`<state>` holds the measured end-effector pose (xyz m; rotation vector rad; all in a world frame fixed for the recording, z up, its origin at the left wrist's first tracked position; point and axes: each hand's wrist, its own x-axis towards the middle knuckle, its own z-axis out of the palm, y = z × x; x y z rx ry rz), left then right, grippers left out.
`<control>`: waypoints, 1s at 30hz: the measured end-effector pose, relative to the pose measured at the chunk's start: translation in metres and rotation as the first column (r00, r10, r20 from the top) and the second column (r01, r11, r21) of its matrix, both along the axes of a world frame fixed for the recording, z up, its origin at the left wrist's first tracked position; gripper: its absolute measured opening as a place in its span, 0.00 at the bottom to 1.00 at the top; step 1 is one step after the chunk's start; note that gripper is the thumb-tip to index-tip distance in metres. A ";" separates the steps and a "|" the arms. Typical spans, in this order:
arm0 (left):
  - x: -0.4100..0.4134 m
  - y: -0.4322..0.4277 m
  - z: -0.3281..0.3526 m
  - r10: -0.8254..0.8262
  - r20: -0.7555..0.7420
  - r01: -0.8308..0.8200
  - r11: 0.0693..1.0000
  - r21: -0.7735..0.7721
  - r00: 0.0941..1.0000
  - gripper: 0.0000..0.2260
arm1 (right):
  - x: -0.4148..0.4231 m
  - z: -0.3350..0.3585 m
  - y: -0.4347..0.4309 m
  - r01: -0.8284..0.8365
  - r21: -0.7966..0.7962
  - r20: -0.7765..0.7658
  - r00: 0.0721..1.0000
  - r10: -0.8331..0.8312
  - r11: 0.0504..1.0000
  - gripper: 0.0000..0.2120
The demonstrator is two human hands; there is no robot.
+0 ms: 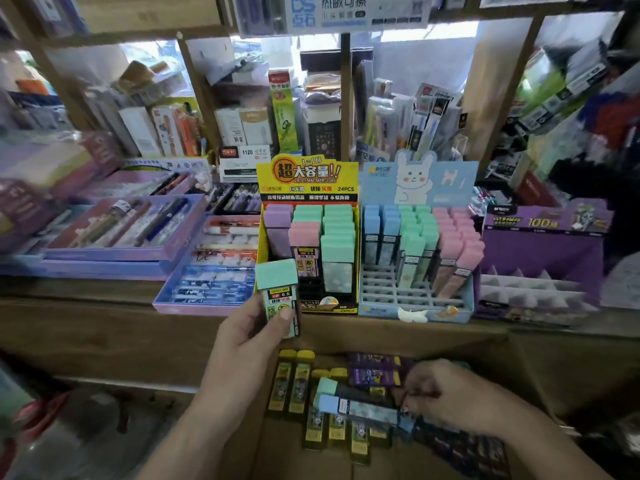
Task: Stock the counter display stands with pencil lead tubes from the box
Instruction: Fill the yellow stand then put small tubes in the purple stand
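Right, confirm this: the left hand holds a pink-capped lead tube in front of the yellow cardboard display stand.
Wrong cap colour: the head view shows the left hand holding a mint-green-capped lead tube in front of the yellow cardboard display stand.

Readable print, stand by stand

Yellow stand (307, 178), centre: "超大容量!!", "1=10", "24PCS". Rabbit stand (419, 181), 2 o'clock: "Hi". Purple stand (542, 222), 3 o'clock: "100". Mint-capped tube (278, 296), 6 o'clock: "0.5". White box (242, 157), 11 o'clock: "1120". Sign (353, 8), 12 o'clock: "DS", "热敏可擦".

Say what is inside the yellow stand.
The yellow stand holds purple-, pink- and green-capped lead tubes. The tube in the left hand hides its front-left slots.
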<state>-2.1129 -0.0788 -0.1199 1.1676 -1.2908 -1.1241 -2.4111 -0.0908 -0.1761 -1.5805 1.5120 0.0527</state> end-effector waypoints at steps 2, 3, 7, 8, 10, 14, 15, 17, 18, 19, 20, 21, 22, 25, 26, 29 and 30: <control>0.002 -0.010 0.004 -0.001 0.015 0.001 1.000 -0.017 1.000 0.12 | -0.001 0.002 0.000 0.013 -0.023 0.001 1.000 -0.013 1.000 0.06; 0.004 -0.014 0.005 -0.004 0.018 0.005 1.000 -0.026 1.000 0.12 | 0.000 0.003 0.001 0.022 -0.040 0.002 1.000 -0.022 0.999 0.07; 0.006 -0.025 0.009 -0.020 0.029 0.021 0.998 -0.052 0.999 0.13 | 0.007 0.001 0.002 0.026 -0.143 0.056 0.998 -0.018 0.989 0.05; 0.006 -0.027 0.010 -0.017 0.042 0.020 0.998 -0.066 0.999 0.13 | 0.010 -0.001 0.003 0.012 -0.168 0.063 0.998 -0.002 0.986 0.04; 0.004 -0.030 0.013 -0.007 0.049 0.011 0.996 -0.087 0.999 0.11 | 0.015 -0.006 0.005 -0.016 -0.195 0.045 0.999 0.025 0.981 0.04; 0.005 -0.041 0.022 0.060 0.062 -0.052 0.992 -0.116 0.996 0.08 | 0.016 -0.012 0.004 -0.028 -0.221 0.021 0.999 0.033 0.975 0.05; 0.005 -0.045 0.023 0.085 0.063 -0.078 0.990 -0.115 0.994 0.07 | 0.016 -0.013 0.004 -0.030 -0.232 0.020 0.999 0.035 0.972 0.05; 0.004 -0.054 0.026 0.121 0.071 -0.113 0.987 -0.111 0.990 0.08 | 0.015 -0.015 0.005 -0.032 -0.250 0.013 0.999 0.037 0.968 0.05; 0.003 -0.059 0.027 0.139 0.084 -0.129 0.985 -0.114 0.987 0.10 | 0.015 -0.017 0.005 -0.032 -0.252 0.011 0.999 0.036 0.967 0.05; 0.002 -0.063 0.028 0.155 0.097 -0.143 0.982 -0.121 0.983 0.11 | 0.015 -0.018 0.005 -0.032 -0.252 0.008 0.999 0.035 0.967 0.06; 0.001 -0.068 0.028 0.166 0.110 -0.151 0.980 -0.132 0.980 0.12 | 0.015 -0.019 0.005 -0.032 -0.250 0.003 0.999 0.034 0.968 0.06; 0.000 -0.072 0.028 0.169 0.123 -0.151 0.978 -0.145 0.978 0.14 | 0.015 -0.020 0.004 -0.033 -0.247 -0.002 0.999 0.033 0.968 0.06; 0.000 -0.076 0.027 0.169 0.140 -0.146 0.976 -0.159 0.976 0.15 | 0.014 -0.021 0.004 -0.033 -0.242 -0.004 0.999 0.033 0.970 0.06; 0.000 -0.085 0.024 0.151 0.200 -0.114 0.977 -0.181 0.968 0.16 | 0.011 -0.022 0.004 -0.028 -0.229 -0.002 1.000 0.029 0.973 0.06; 0.001 -0.087 0.023 0.142 0.225 -0.102 0.978 -0.180 0.964 0.17 | 0.011 -0.022 0.004 -0.028 -0.229 -0.005 1.000 0.028 0.973 0.06; 0.003 -0.091 0.016 0.137 0.306 -0.091 0.983 -0.161 0.942 0.14 | 0.009 -0.022 0.004 -0.030 -0.235 -0.009 1.000 0.029 0.971 0.06; 0.003 -0.092 0.015 0.141 0.328 -0.095 0.984 -0.152 0.934 0.13 | 0.010 -0.022 0.004 -0.029 -0.236 -0.007 1.000 0.028 0.971 0.06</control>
